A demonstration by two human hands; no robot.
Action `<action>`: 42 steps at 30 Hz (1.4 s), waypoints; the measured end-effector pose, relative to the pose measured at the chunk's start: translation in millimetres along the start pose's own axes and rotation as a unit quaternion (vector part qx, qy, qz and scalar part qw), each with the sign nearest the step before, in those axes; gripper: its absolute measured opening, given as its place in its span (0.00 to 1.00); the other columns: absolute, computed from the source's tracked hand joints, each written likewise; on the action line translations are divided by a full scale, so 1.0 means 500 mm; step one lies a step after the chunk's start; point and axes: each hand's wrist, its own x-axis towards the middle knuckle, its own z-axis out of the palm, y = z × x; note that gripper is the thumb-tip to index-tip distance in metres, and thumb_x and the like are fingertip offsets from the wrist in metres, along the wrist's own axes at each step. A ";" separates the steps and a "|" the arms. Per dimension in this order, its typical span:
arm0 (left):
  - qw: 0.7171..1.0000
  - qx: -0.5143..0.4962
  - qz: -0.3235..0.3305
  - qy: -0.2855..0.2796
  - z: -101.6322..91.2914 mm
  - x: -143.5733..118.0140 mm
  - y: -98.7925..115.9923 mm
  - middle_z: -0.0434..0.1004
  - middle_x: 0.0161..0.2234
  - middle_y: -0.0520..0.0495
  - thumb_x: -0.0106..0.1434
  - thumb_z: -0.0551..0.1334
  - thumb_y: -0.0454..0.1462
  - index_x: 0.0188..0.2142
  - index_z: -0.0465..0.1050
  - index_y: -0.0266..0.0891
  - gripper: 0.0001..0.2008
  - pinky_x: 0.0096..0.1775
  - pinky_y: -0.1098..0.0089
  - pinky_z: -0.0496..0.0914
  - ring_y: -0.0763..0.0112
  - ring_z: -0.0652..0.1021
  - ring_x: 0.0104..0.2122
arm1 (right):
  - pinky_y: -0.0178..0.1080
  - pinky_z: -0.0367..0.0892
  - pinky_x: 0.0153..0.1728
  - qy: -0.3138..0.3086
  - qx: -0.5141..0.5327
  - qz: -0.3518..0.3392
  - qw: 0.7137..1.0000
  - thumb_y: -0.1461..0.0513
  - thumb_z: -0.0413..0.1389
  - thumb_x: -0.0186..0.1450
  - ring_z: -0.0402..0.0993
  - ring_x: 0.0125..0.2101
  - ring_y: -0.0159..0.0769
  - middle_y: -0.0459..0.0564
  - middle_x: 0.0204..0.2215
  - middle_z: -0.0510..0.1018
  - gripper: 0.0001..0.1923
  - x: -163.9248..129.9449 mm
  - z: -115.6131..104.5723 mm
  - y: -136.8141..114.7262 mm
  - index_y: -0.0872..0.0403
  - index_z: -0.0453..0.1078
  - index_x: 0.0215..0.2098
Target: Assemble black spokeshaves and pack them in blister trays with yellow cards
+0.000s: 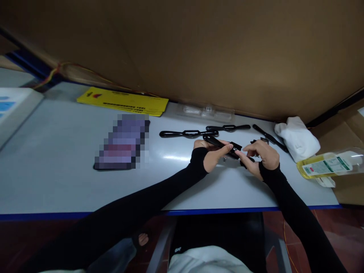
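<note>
My left hand [213,156] grips a black spokeshave [214,141] by one side of its middle, thumb lying along the body. At the centre of the tool, beside a small dark plate and a shiny screw, rests the thumb of my right hand [262,155]. The right fingers are curled, and the tool's other handle runs beneath that hand. Beyond my hands lie more black spokeshaves: one at the left [189,134], one at the back [228,128] and one slanting at the right [270,137]. Small dark parts next to my right fingers are partly hidden.
Yellow printed cards [122,100] are stacked along the back, beside clear plastic packaging [206,112]. A pixelated phone-shaped object [122,142] lies left of my hands. To the right are a white cloth [298,138] and a bottle of yellow liquid [330,165]. Cardboard walls border the table [71,182].
</note>
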 end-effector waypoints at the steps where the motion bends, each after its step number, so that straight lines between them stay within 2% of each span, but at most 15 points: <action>1: 1.000 -0.001 0.003 0.002 0.000 0.001 0.000 0.85 0.27 0.43 0.48 0.79 0.44 0.29 0.84 0.36 0.15 0.31 0.64 0.82 0.61 0.84 0.26 | 0.37 0.68 0.27 0.002 0.003 0.016 1.000 0.61 0.68 0.63 0.69 0.25 0.33 0.46 0.26 0.77 0.08 -0.002 0.000 -0.005 0.52 0.75 0.38; 3: 1.000 -0.003 0.011 0.006 0.001 0.003 0.000 0.85 0.27 0.43 0.48 0.78 0.45 0.28 0.84 0.36 0.15 0.31 0.64 0.82 0.61 0.84 0.26 | 0.38 0.69 0.30 -0.013 0.010 0.026 1.000 0.63 0.64 0.63 0.72 0.28 0.35 0.49 0.31 0.79 0.06 -0.004 0.000 -0.013 0.52 0.76 0.40; 5: 1.000 -0.001 0.016 0.013 0.000 0.006 0.000 0.85 0.27 0.43 0.48 0.78 0.45 0.28 0.83 0.36 0.15 0.31 0.64 0.82 0.61 0.84 0.26 | 0.39 0.69 0.30 -0.050 0.024 0.019 0.998 0.65 0.62 0.62 0.71 0.28 0.35 0.47 0.27 0.78 0.03 -0.005 -0.001 -0.019 0.51 0.74 0.32; 8: 1.000 -0.005 0.018 0.016 -0.001 0.011 0.000 0.85 0.28 0.43 0.49 0.78 0.45 0.29 0.83 0.36 0.15 0.33 0.63 0.83 0.60 0.85 0.28 | 0.39 0.66 0.28 -0.077 0.074 0.011 0.994 0.68 0.60 0.59 0.66 0.25 0.34 0.44 0.20 0.70 0.10 -0.004 -0.006 -0.027 0.50 0.66 0.23; 10: 1.000 -0.012 0.017 0.013 -0.002 0.012 0.000 0.85 0.28 0.43 0.49 0.78 0.45 0.29 0.83 0.36 0.15 0.34 0.62 0.83 0.59 0.85 0.30 | 0.40 0.67 0.30 -0.050 0.071 0.031 0.996 0.68 0.60 0.58 0.68 0.27 0.35 0.45 0.24 0.72 0.06 -0.002 -0.008 -0.031 0.50 0.72 0.31; 13: 1.000 -0.017 0.007 0.009 -0.003 0.011 -0.001 0.85 0.28 0.41 0.49 0.78 0.45 0.30 0.84 0.35 0.16 0.34 0.61 0.83 0.58 0.85 0.29 | 0.44 0.72 0.35 -0.041 0.010 0.027 0.999 0.67 0.58 0.58 0.72 0.35 0.41 0.52 0.36 0.75 0.27 -0.001 -0.004 -0.029 0.51 0.72 0.57; 15: 1.000 -0.014 0.004 0.005 -0.003 0.010 -0.001 0.85 0.28 0.41 0.49 0.78 0.45 0.30 0.84 0.34 0.17 0.34 0.60 0.83 0.58 0.85 0.29 | 0.46 0.72 0.36 -0.055 -0.009 -0.006 0.998 0.68 0.58 0.57 0.71 0.37 0.43 0.54 0.38 0.76 0.32 -0.003 0.001 -0.023 0.53 0.71 0.61; 18: 1.000 -0.020 0.009 0.009 -0.003 0.012 0.001 0.85 0.29 0.41 0.49 0.79 0.45 0.30 0.84 0.33 0.16 0.34 0.61 0.84 0.59 0.85 0.29 | 0.45 0.69 0.33 -0.039 -0.003 -0.037 0.999 0.69 0.59 0.55 0.67 0.33 0.42 0.51 0.30 0.75 0.17 -0.008 0.005 -0.017 0.51 0.77 0.42; 20: 0.999 -0.029 0.015 0.018 -0.002 0.014 0.003 0.85 0.29 0.42 0.48 0.79 0.44 0.30 0.84 0.34 0.16 0.33 0.61 0.84 0.59 0.85 0.29 | 0.44 0.68 0.31 -0.035 0.016 -0.038 0.999 0.69 0.59 0.54 0.66 0.31 0.41 0.49 0.26 0.72 0.09 -0.009 0.002 -0.018 0.50 0.74 0.32; 26: 0.999 -0.031 0.011 0.008 -0.002 0.011 0.005 0.85 0.29 0.42 0.50 0.78 0.43 0.30 0.84 0.35 0.14 0.34 0.60 0.84 0.59 0.85 0.30 | 0.45 0.70 0.34 -0.061 -0.037 -0.027 0.997 0.71 0.55 0.52 0.68 0.35 0.42 0.53 0.36 0.74 0.36 -0.003 -0.001 -0.026 0.53 0.71 0.60; 29: 1.000 -0.023 0.008 0.010 -0.001 0.007 0.006 0.85 0.29 0.41 0.49 0.79 0.44 0.30 0.84 0.35 0.15 0.35 0.60 0.84 0.58 0.85 0.30 | 0.44 0.68 0.32 -0.020 -0.062 -0.047 0.997 0.71 0.56 0.51 0.65 0.34 0.43 0.52 0.31 0.73 0.21 -0.006 0.000 -0.020 0.53 0.75 0.42; 31: 0.999 -0.030 0.009 0.020 0.000 0.007 0.007 0.85 0.29 0.42 0.49 0.79 0.44 0.30 0.83 0.35 0.15 0.35 0.60 0.84 0.58 0.85 0.30 | 0.44 0.66 0.31 0.015 -0.055 -0.050 0.997 0.71 0.57 0.51 0.63 0.32 0.42 0.50 0.25 0.69 0.11 -0.008 -0.003 -0.018 0.52 0.70 0.31; 33: 0.999 -0.038 0.010 0.024 0.001 0.008 0.007 0.85 0.29 0.42 0.48 0.79 0.43 0.30 0.83 0.34 0.16 0.34 0.61 0.84 0.58 0.86 0.30 | 0.45 0.66 0.31 0.015 -0.042 -0.039 0.998 0.70 0.57 0.52 0.64 0.32 0.42 0.49 0.26 0.69 0.11 -0.008 -0.004 -0.021 0.52 0.71 0.33; 37: 0.998 -0.050 0.010 0.027 0.001 0.012 0.003 0.85 0.28 0.42 0.48 0.79 0.42 0.29 0.83 0.34 0.15 0.33 0.62 0.84 0.60 0.85 0.28 | 0.47 0.70 0.35 -0.023 -0.019 -0.008 1.000 0.70 0.56 0.53 0.68 0.36 0.44 0.53 0.35 0.74 0.28 -0.011 0.004 -0.029 0.54 0.72 0.53; 42: 0.998 -0.042 0.023 0.039 -0.001 0.015 0.002 0.84 0.27 0.43 0.48 0.79 0.42 0.28 0.83 0.34 0.14 0.32 0.62 0.83 0.62 0.84 0.27 | 0.44 0.67 0.31 -0.011 0.050 -0.008 0.999 0.71 0.57 0.51 0.66 0.30 0.41 0.47 0.25 0.71 0.11 -0.017 0.011 -0.032 0.50 0.71 0.30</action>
